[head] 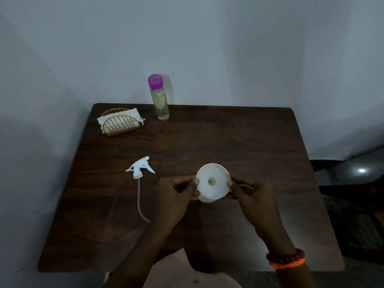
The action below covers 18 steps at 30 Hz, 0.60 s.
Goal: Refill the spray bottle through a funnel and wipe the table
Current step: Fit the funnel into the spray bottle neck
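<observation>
A white funnel (212,180) sits mouth-up over a white spray bottle (206,198), mostly hidden beneath it, near the middle of the dark wooden table (239,142). My left hand (178,191) pinches the funnel's left rim. On the opposite rim my right hand (251,194) does the same. The white trigger sprayer head (140,168) with its long dip tube lies on the table to the left. A clear refill bottle (160,98) with a purple cap stands upright at the table's back edge.
A gold wire holder with white napkins (120,122) stands at the back left corner. Walls close in behind and to the left. A dark chair or furniture piece (353,183) is off the table's right side.
</observation>
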Available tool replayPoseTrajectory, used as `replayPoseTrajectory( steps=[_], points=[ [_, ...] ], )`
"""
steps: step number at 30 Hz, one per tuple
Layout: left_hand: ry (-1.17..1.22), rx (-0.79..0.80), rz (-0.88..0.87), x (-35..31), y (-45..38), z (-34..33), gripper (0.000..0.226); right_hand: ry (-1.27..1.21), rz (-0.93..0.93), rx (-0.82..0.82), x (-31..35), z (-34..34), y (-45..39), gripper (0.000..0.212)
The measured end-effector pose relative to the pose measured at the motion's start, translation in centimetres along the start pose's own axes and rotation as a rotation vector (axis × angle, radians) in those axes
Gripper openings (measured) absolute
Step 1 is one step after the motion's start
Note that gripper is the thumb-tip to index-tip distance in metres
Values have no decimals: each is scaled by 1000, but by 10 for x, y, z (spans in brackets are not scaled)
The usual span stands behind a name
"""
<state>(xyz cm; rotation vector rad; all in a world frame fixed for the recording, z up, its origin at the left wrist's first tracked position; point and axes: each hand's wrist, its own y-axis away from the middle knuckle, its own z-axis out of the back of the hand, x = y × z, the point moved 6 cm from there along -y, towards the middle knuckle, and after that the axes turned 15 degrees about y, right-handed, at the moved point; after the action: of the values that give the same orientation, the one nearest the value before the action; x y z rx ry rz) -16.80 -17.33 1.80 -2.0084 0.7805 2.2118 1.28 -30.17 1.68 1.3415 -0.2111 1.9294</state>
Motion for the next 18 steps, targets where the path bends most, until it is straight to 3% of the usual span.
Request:
replayPoseTrajectory(
  steps=[9,18],
  points=[
    [-27,-20,44,9,-10,-3,20,25,-70,36,-11,-6,-9,22],
    [-24,-14,66,12,-8,-3,20,110,-5,42,-1,-5,-7,16]
  ],
)
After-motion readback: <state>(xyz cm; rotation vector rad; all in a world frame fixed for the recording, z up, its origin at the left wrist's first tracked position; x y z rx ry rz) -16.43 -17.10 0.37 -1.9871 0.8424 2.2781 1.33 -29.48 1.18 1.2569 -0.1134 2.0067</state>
